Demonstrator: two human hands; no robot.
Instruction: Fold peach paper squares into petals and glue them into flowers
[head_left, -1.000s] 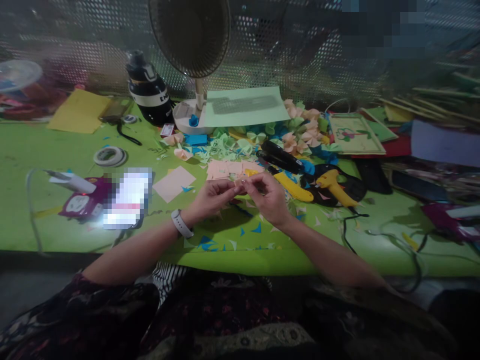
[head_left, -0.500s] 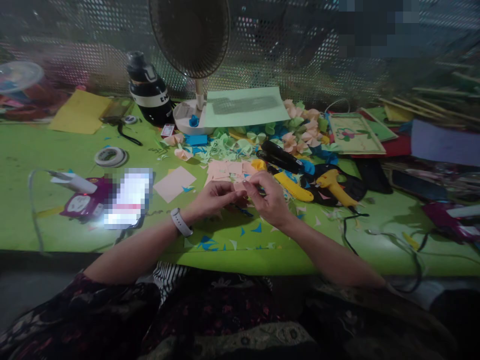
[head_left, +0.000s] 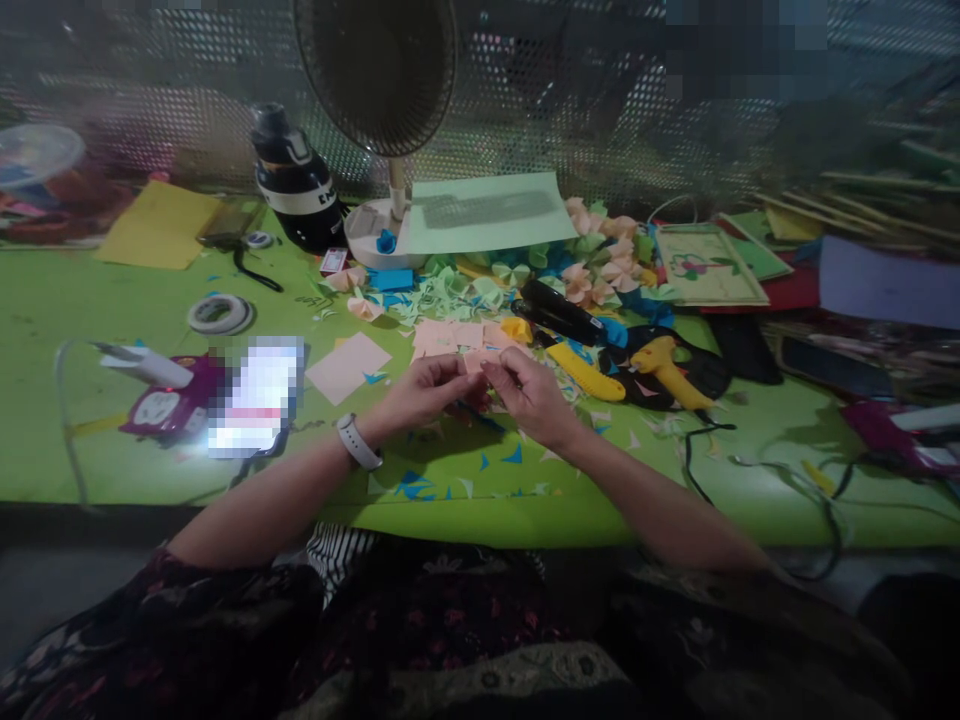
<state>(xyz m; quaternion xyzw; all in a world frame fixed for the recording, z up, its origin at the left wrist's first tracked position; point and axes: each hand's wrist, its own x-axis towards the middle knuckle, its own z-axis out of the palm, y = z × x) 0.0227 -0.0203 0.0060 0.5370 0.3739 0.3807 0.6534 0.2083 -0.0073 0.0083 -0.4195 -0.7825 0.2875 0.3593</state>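
Between the fingertips of both hands is a small piece of peach paper [head_left: 477,361]. My left hand [head_left: 426,390] pinches it from the left, and my right hand [head_left: 534,396] pinches it from the right. Just beyond the fingers lie peach paper squares [head_left: 442,338], with a yellow folded paper piece [head_left: 516,329] beside them. Something dark blue [head_left: 480,415], partly hidden, lies under the hands; I cannot make out what it is. A larger peach sheet [head_left: 349,368] rests left of my left hand. Blue paper scraps [head_left: 414,487] are scattered nearer to me.
Right of the hands are a black stapler [head_left: 561,312], a yellow cutter [head_left: 586,372] and a yellow glue gun [head_left: 670,375]. Folded paper flowers [head_left: 600,260] pile up behind. A lit phone [head_left: 259,395], a tape roll [head_left: 220,314], a bottle [head_left: 298,185] and a fan [head_left: 375,70] stand left and back.
The peach paper between my fingers shows more now, as a small flat piece. Both hands stay nearly in place, with the fingers slightly shifted.
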